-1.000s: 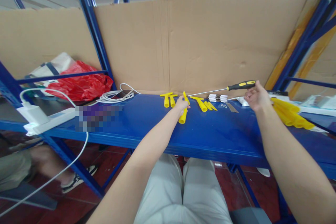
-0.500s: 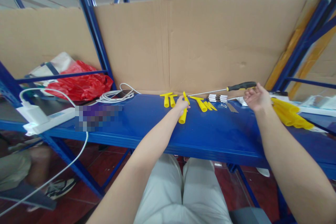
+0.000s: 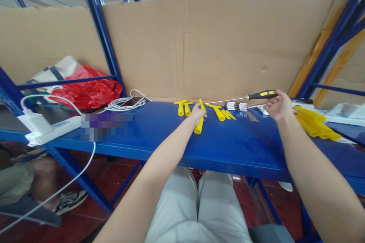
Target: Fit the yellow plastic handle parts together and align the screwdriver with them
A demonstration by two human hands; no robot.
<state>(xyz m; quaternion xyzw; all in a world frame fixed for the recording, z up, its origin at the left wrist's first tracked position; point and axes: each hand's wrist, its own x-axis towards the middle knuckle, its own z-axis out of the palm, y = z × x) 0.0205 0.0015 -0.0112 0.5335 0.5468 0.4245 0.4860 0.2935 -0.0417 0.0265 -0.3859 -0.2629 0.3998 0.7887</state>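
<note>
My left hand (image 3: 197,113) is closed around a yellow T-shaped plastic piece (image 3: 199,126), whose round hollow end faces me above the blue shelf. In my right hand (image 3: 278,105) is a long screwdriver (image 3: 261,94), pinched at the end of its black and yellow handle. Its thin shaft points left, and the tip meets the yellow piece's crossbar near my left fingers; the exact contact is too small to make out. Two similar yellow T-shaped pieces (image 3: 180,108) rest left of my left hand. Another yellow T-shaped piece (image 3: 218,113) lies just right of it, beside small yellow parts (image 3: 228,114).
White packets (image 3: 236,106), tiny metal bits (image 3: 243,114) and a flat grey strip (image 3: 252,117) lie on the shelf (image 3: 159,129). More yellow pieces (image 3: 313,121) are at right. A cable coil (image 3: 125,104), red bag (image 3: 88,87) and power strip (image 3: 61,129) stand left. Cardboard (image 3: 222,45) backs the shelf.
The screwdriver handle has turned about its axis, so its yellow patches now show. My left hand and the yellow piece have stayed in place. A seated person's foot at left has shifted slightly.
</note>
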